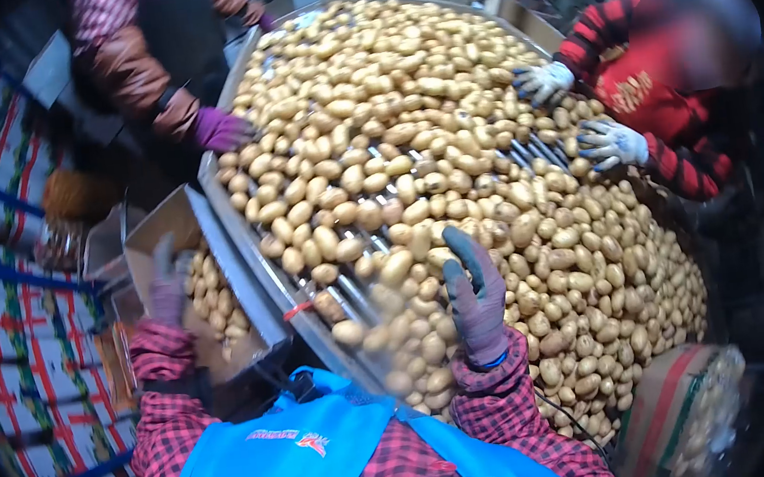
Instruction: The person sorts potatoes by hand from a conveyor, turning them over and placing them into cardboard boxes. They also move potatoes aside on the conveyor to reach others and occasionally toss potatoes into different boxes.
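Note:
A wide pile of potatoes (443, 111) covers the metal roller table (240, 221) in front of me. My right hand (479, 303), in a grey and purple glove, is raised over the near potatoes. Its thumb and fingers are spread and nothing is between them. On the left, my left hand (165, 284), gloved too, is at an open cardboard box (158, 229) partly filled with potatoes (213, 298). The left fingers look stretched out and slightly blurred, with nothing visible in them. A few blurred potatoes (382, 331) lie near the table's close edge.
Across the table a person in red has two white gloved hands (614, 141) on the potatoes. At the far left a person's purple glove (222, 130) touches the pile. Stacked printed cartons (14, 324) stand left; a filled sack (674, 403) sits at lower right.

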### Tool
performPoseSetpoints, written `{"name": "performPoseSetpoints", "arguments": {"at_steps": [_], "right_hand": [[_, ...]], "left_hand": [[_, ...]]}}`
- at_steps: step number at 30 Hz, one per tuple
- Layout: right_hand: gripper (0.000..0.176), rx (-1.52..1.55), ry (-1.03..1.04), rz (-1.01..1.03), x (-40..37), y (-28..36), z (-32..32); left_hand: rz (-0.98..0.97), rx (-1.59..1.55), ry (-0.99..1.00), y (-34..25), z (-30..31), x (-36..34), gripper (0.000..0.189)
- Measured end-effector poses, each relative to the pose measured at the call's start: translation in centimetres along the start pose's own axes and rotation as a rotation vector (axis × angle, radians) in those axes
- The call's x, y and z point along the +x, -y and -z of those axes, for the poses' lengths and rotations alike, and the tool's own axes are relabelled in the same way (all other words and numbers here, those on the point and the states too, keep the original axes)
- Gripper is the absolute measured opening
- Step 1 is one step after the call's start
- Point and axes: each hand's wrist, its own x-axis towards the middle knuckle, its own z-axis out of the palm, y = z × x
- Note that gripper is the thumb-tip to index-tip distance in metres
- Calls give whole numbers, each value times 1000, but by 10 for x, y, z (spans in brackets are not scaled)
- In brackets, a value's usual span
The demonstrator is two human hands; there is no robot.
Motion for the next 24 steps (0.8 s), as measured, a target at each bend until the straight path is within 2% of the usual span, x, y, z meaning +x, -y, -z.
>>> {"name": "performPoseSetpoints", "arguments": {"at_steps": [1,2,3,4,5,6,7,8,10,11,12,13,14,16,18,19,20,24], "right_hand": [[38,-37,-82,-2,6,8,5],[37,-44,-174,43,13,-2,10],[37,-92,-235,56,15,-19,16],[36,-136,-294,72,15,-40,22],[36,-82,-348,61,11,-63,20],[36,-27,-404,40,3,-80,16],[42,-401,-307,147,-5,-81,17],[44,-266,-288,157,-7,-71,18],[44,-49,-461,74,-7,-79,16],[40,73,-541,-17,-5,-83,17],[36,197,-621,-108,-5,-86,15],[35,127,-600,-72,-1,-72,19],[33,47,-602,-27,-1,-79,19],[32,-12,-609,3,-1,-83,17],[31,10,-611,-5,-2,-80,15],[31,11,-612,0,-1,-80,15],[31,11,-613,5,0,-80,14],[29,62,-631,-15,-4,-85,14]], "left_hand": [[-178,171,92,-24,-41,12,57],[-275,33,193,-59,-91,12,63],[-424,61,361,-112,-132,15,61],[-442,39,508,-151,-171,7,58],[-680,-85,727,-163,-216,16,61],[-817,14,772,-185,-250,7,64],[-943,78,818,-199,-283,-3,65],[-1071,142,879,-209,-309,-9,67],[-1121,382,796,-225,-345,-6,71],[-1151,263,750,-210,-374,19,78],[-930,245,787,-212,-385,37,83],[-1058,431,770,-218,-388,58,86],[-1091,554,742,-216,-397,69,95],[-1119,542,757,-209,-409,88,91],[-950,417,806,-206,-410,110,78],[-1003,543,726,-213,-413,120,72],[-915,423,709,-219,-414,127,71],[-563,922,659,-224,-396,184,72]]}}
